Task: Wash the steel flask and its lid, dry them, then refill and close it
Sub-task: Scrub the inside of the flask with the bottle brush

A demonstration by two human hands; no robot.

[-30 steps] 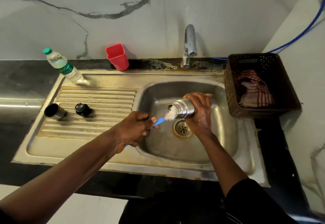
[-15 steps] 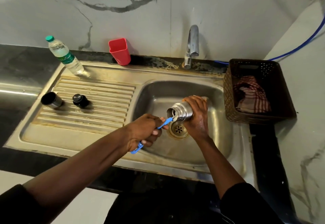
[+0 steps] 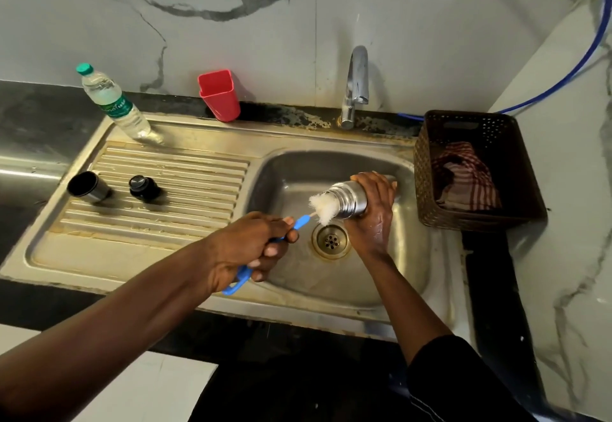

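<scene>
Steel flask is on its side over the sink basin, just above the drain, mouth toward the drainboard. Right grip clamped round the flask body. Left grip clamped on the blue handle of the bottle brush; white bristle head sits at the flask mouth. Black stopper and steel cap are apart near the drainboard's left edge. Water bottle at back-left corner, red cup at back edge. Basket with checked cloth on the surface, right edge.
</scene>
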